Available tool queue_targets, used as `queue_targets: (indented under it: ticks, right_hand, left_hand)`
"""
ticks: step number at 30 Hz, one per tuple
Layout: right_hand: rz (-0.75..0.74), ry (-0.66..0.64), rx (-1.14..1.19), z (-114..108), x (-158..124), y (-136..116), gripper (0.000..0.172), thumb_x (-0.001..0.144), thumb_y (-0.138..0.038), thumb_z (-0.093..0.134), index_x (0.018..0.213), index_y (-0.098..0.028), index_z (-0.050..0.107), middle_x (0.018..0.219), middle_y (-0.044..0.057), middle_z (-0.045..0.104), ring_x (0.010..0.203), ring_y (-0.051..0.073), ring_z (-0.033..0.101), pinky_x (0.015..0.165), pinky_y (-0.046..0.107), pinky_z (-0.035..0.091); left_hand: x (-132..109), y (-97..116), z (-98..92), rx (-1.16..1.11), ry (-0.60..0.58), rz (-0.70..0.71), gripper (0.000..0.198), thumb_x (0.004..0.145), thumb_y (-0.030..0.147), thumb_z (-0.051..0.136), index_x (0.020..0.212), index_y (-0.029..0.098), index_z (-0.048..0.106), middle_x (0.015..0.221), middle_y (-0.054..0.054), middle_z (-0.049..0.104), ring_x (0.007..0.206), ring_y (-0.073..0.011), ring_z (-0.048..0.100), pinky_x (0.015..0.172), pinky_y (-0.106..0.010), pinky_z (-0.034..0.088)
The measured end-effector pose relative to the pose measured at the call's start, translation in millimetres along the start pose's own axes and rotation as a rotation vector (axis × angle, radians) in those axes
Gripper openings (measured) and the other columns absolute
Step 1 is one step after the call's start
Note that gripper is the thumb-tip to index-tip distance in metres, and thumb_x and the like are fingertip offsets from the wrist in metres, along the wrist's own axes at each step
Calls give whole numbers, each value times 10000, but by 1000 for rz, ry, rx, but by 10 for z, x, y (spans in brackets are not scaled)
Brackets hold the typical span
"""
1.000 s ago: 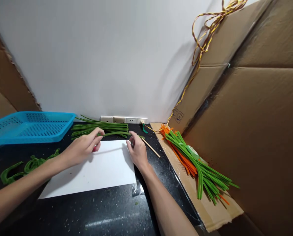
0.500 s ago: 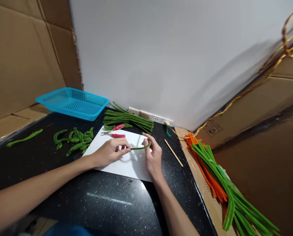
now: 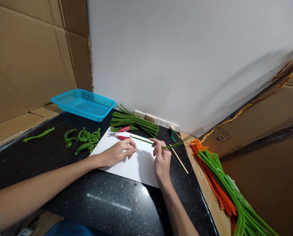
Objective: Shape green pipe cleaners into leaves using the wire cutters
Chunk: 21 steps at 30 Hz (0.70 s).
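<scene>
My right hand point(image 3: 162, 161) pinches a green pipe cleaner point(image 3: 143, 140) between thumb and fingers, above the white sheet point(image 3: 143, 164). One end of the stem points left past the sheet's middle; the other sticks out to the right of the hand. My left hand point(image 3: 119, 152) rests over the left part of the sheet, fingers loosely bent and apart, with nothing visible in it. Just beyond the left hand lie red-handled pliers point(image 3: 123, 137). A bundle of green pipe cleaners point(image 3: 136, 122) lies behind the sheet.
Left of the sheet are several twisted green pieces point(image 3: 86, 139) and a flat green strip point(image 3: 39, 134). A blue basket point(image 3: 87, 108) stands at the back. A wooden stick point(image 3: 179, 159) lies to the right, near orange pipe cleaners point(image 3: 220, 190) and lighter green ones point(image 3: 237, 193) on cardboard.
My left hand has let go of the pipe cleaner's end. The stem, bent between both hands before, now stretches out nearly straight in my right hand. The view has shifted slightly left.
</scene>
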State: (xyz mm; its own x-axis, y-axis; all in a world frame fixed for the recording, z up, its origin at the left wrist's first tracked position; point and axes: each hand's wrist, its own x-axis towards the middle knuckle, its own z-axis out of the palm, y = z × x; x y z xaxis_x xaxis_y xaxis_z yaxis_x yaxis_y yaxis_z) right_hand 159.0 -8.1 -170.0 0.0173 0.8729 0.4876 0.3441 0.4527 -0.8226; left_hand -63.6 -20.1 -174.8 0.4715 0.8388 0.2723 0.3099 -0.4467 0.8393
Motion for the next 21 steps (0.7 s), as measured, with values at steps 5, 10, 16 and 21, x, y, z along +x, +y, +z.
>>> queue_targets:
  ticks: [5,10,16,21]
  right_hand:
    - [79,1,125,-10,39,54,435,1034,-557,523,1013,-202,773,805,33,630,678,179,544,649,320,439]
    - [272,-68,494,-10,68,84,430,973,-580,638,927,-174,772,722,8,606,597,128,492,593,276,398]
    - [361,-130,598,12,70,123,457,903,-601,726,894,-144,756,674,6,622,537,101,496,548,251,377]
    - [197,48,304,44,31,118,418,953,-555,683,1012,-143,717,683,-2,640,517,112,507,507,253,402]
  left_hand:
    - [35,-14,84,-178,85,-91,310,1029,477,568,946,186,633,939,-48,653,854,-187,618,776,-314,519]
    - [111,-141,160,-469,279,-221,384,931,497,693,1088,218,482,934,-15,627,724,-165,672,614,-277,504]
    - [126,-131,120,-489,320,-258,390,904,521,704,985,153,603,710,10,615,513,-106,563,445,-213,395]
    - [121,-115,90,-498,353,-267,366,881,481,748,952,140,634,606,24,614,453,-80,511,432,-186,344]
